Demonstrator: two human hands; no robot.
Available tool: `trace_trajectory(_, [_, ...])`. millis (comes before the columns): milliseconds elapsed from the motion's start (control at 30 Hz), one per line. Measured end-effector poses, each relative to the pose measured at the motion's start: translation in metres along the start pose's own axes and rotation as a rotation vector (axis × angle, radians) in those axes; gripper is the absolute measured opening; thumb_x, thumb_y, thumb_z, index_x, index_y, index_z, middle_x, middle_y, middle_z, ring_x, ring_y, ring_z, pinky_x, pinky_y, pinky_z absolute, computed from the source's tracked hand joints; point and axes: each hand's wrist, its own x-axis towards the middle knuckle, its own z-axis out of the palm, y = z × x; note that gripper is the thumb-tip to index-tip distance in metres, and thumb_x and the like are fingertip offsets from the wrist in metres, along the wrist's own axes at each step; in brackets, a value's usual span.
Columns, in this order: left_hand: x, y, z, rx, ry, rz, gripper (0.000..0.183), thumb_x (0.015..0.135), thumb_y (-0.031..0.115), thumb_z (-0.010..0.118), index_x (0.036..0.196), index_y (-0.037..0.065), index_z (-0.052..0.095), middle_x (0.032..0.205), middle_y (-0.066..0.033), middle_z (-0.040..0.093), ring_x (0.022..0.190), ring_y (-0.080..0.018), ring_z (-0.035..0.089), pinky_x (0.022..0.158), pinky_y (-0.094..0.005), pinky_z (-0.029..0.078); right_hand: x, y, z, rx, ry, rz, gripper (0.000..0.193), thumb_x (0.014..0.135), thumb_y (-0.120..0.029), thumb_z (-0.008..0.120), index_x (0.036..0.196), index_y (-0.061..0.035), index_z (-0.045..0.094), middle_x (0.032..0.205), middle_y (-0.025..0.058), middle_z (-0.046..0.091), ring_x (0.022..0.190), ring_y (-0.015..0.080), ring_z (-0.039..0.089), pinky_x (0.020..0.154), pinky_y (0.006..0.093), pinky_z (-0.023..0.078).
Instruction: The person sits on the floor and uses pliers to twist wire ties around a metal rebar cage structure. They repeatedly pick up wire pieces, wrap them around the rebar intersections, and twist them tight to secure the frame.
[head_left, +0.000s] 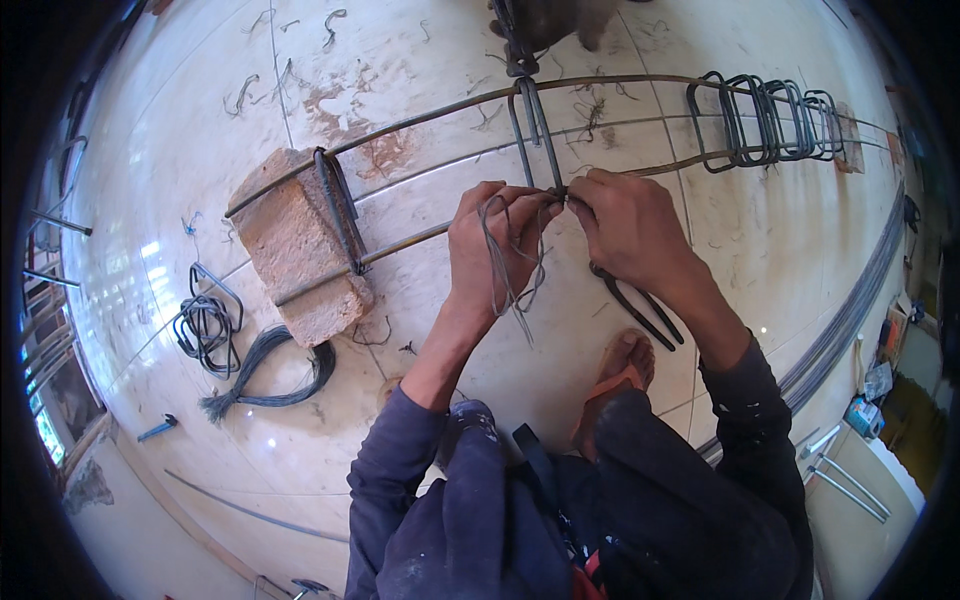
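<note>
A long frame of steel reinforcing bars point(420, 110) runs across in front of me, with a rectangular stirrup point(546, 140) standing across it. My left hand point(497, 235) is closed around several loose strands of thin tie wire point(500, 262), its fingertips at the stirrup's near corner. At the same corner my right hand point(632, 225) pinches the wire, touching the near bar. Black tool handles point(645, 312), like those of pincers, stick out below my right hand; whether it grips them is hidden. At the stirrup's far corner, another person's hand point(555, 20) works with dark pincers point(519, 55).
The frame's left end rests on a rough block point(300, 245). Bunched stirrups point(765, 120) hang at its right. On the tiles lie a wire bundle point(275, 375), bent rods point(210, 325) and wire scraps point(240, 95). Long bars point(850, 290) lie right; my sandalled foot point(615, 380) is close.
</note>
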Motion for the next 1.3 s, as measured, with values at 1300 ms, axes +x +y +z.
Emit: trace_trajectory(1300, [-0.064,-0.010,-0.006,-1.110,-0.305,-0.859,0.034,0.099,0.023,0.048,0.119,-0.003,0.058,0.108,-0.0103,0.067,0.100,-0.0169,0.061,0.088,-0.0304,0.046,-0.021,-0.024,0.071,2.667,0.331,0.869,0.014,0.094,-0.014,0.054,0.087,-0.0018,0.056,0.069,0.0013,0.054,0.061,0.0103,0.053,0.051,0.0207,0.046])
